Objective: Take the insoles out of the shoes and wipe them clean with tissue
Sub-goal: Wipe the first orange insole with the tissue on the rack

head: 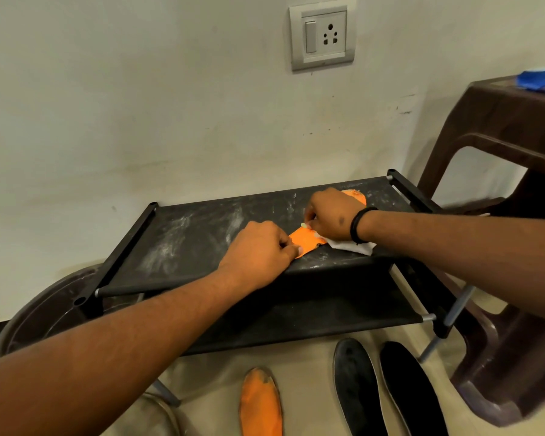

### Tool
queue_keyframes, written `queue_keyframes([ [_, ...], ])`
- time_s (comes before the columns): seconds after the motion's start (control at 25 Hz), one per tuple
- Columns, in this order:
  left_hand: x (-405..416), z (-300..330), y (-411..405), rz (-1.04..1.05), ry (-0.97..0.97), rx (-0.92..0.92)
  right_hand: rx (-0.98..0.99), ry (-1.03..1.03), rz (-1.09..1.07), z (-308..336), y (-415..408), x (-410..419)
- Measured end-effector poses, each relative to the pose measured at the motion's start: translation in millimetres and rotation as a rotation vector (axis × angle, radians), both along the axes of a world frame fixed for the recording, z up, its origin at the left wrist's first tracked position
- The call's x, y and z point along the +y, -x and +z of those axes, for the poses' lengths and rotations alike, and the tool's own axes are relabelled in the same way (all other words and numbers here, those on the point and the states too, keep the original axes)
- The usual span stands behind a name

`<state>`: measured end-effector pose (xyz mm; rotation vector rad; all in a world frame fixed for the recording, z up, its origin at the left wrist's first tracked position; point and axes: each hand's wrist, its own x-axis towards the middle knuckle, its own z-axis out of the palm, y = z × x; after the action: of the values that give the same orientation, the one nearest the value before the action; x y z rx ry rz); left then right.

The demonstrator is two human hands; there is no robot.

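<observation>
**Insole pinned at one end, tissue working the middle**

Clearly the orange insole (306, 242) lies flat on the top shelf of the black shoe rack (183, 237), toward the shelf's right half, and its long axis runs on a slant: one end sits near the front edge, the other (357, 196) reaches up toward the back right corner. That slant is what the wiping stroke has to follow.

The left hand (258, 253) sits over the near end, fingers curled down and gripping that end against the shelf, so it serves as the anchor. The right hand (331, 214) lies across the middle of the insole, fingers bunched around a white tissue (356, 247) that spills out under the wrist toward the front edge. Both hands are on the insole; the right one covers the stretch between the visible orange parts, so how much of that stretch is already clean cannot be told.

In my judgement the next stroke should travel along the axis, away from the left hand and toward the back right corner, since pulling across it would likely twist the insole under the holding fingers.

On the floor in front of the rack lie a second orange insole (260, 404), visibly soiled, and two black insoles (356, 391) side by side.
</observation>
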<state>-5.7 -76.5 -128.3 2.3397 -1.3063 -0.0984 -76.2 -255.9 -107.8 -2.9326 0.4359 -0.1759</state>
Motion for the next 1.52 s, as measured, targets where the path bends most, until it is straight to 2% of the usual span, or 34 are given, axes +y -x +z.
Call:
queue_keyframes([
  [0.12,1.1,4.0,3.6,-0.003,-0.011,-0.006,0.067,-0.129,0.119,10.3,23.7,14.7],
  [0.24,1.4,8.2,6.0,-0.004,-0.009,-0.011,0.147,-0.132,0.182,19.9,38.2,11.0],
  [0.32,-4.3,12.4,5.8,-0.006,-0.02,-0.022,0.146,-0.104,0.094,22.2,41.2,-5.5],
  [0.48,-20.2,15.3,10.2,-0.022,-0.039,-0.033,0.068,0.085,-0.14,10.7,37.0,-20.6],
  [0.68,-20.7,8.6,7.9,-0.002,0.008,-0.019,0.077,-0.039,0.098,5.6,38.1,17.4],
  [0.76,-19.1,8.6,8.0,-0.012,0.015,-0.027,0.087,0.077,0.063,9.5,39.7,6.4],
  [0.88,-17.5,7.6,10.6,-0.012,0.038,-0.011,0.139,0.198,-0.126,14.3,41.1,-24.4],
  [0.96,-17.6,7.0,11.4,-0.005,0.049,-0.019,0.113,0.171,-0.168,13.6,38.8,-25.2],
  [1.04,-17.7,5.9,10.7,-0.001,0.055,-0.028,0.061,0.075,-0.096,10.0,34.3,-6.2],
  [1.16,-16.0,5.0,10.4,0.005,0.048,-0.04,0.09,-0.095,0.015,4.7,36.3,14.1],
  [1.36,-15.9,2.5,10.2,0.01,0.062,-0.006,0.046,0.099,-0.228,6.3,29.4,-16.5],
  [1.52,-16.7,2.0,8.6,0.012,0.04,-0.027,0.04,0.028,-0.044,-4.1,22.4,18.2],
])
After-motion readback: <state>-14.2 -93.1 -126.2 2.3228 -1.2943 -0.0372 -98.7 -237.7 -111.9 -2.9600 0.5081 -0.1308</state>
